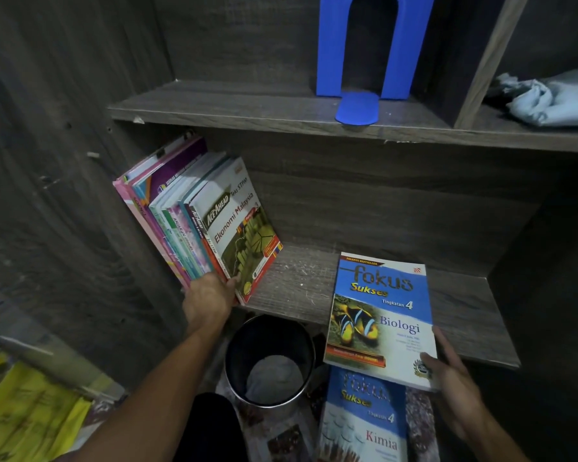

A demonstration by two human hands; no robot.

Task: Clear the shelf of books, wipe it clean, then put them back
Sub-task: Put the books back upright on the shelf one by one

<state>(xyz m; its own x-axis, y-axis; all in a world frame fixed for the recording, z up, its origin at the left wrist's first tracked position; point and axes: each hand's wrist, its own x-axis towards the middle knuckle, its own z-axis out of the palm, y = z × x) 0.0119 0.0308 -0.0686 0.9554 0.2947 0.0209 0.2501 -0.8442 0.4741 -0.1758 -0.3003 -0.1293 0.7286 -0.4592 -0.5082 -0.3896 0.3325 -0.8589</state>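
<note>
Several books [194,208] lean to the left at the left end of the dark wooden shelf [301,281]; the outermost is a white "Ekonomi Malaysia" book [244,228]. My left hand [209,296] holds the bottom front edge of this row, thumb against the Ekonomi book. My right hand [454,381] grips the lower right corner of a blue "Fokus Sukses Biologi" book [381,318], which lies flat, half on the shelf and half over its front edge. A blue "Kimia" book [364,425] lies on the floor below it.
A blue bookend [361,95] stands on the shelf above, with a crumpled light blue cloth [548,101] in the compartment to its right. A round metal bin [269,358] stands on the floor under the shelf. Yellow paper [30,418] lies at the lower left.
</note>
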